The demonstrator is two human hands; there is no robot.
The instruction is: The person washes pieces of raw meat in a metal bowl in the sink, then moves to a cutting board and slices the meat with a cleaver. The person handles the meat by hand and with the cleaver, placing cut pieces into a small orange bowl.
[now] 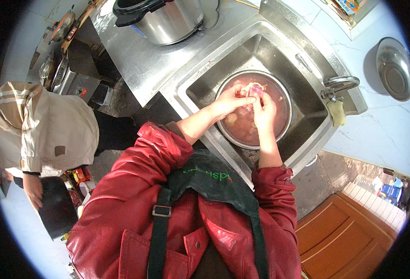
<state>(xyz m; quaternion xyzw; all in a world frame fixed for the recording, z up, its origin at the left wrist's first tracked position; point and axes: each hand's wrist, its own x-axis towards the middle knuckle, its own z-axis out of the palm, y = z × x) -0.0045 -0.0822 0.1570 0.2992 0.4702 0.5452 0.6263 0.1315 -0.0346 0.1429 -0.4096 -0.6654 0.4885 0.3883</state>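
Both hands are over a round metal basin [289, 122] that stands inside a stainless steel sink. Reddish, cloudy water [241, 130] fills much of the basin, and pale pieces that look like raw meat [230, 119] lie in it. My left hand [233, 100] grips one side of a piece of raw meat [257, 90], pink-red with pale, fatty-looking edges. On the other side my right hand [265, 107] holds the same piece, its thumb near the left thumb. Fingers hide part of the piece.
A chrome faucet [341, 83] rises at the sink's right rim, with a yellowish cloth [337, 113] beneath it. An electric pressure cooker [170, 22] stands on the steel counter [131, 59]. A metal bowl [395, 69] is against the wall. Another person [55, 129] in a beige jacket is at left.
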